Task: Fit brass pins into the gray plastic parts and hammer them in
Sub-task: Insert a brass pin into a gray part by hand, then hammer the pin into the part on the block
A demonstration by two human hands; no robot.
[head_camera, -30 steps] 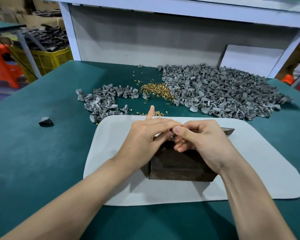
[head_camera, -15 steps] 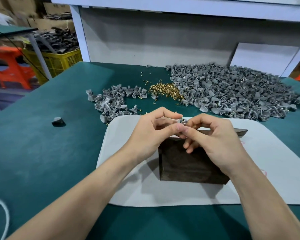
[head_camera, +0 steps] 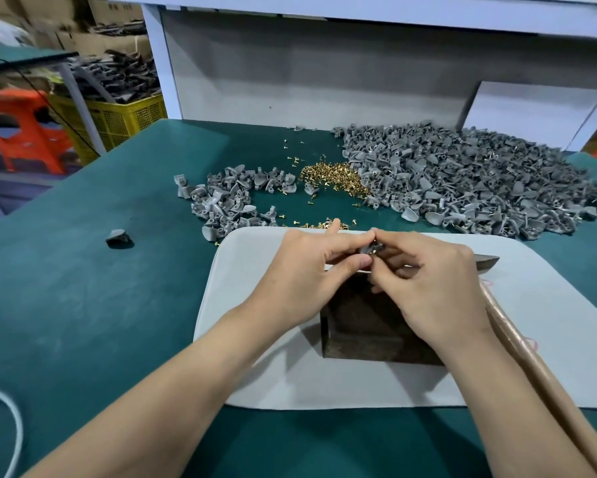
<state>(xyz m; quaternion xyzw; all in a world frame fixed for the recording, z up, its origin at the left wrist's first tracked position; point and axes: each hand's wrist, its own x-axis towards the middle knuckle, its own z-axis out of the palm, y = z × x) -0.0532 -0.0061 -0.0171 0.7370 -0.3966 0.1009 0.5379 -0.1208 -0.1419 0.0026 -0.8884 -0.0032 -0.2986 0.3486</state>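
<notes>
Both hands meet above a dark metal block point(head_camera: 366, 326) on a white mat point(head_camera: 531, 339). My left hand point(head_camera: 310, 270) and my right hand point(head_camera: 424, 281) pinch one small gray plastic part point(head_camera: 369, 249) between their fingertips; any pin in it is hidden. A heap of brass pins point(head_camera: 331, 175) lies beyond the mat, between a small pile of gray parts point(head_camera: 231, 201) on the left and a large pile point(head_camera: 469, 181) on the right. A hammer lies to the right, its head point(head_camera: 488, 262) on the mat and wooden handle point(head_camera: 531, 367) running toward me under my right forearm.
One stray gray part point(head_camera: 117, 236) sits alone on the green table point(head_camera: 83, 305) at the left. A white cord point(head_camera: 14, 426) curls at the near left edge. A white shelf frame point(head_camera: 159, 63) and back panel close off the table's far side. A yellow crate point(head_camera: 124, 119) stands beyond.
The view has shifted so the hammer handle shows at the right. My hands stay joined over the block, and my left index finger, curled half a second ago, points straight out again.
</notes>
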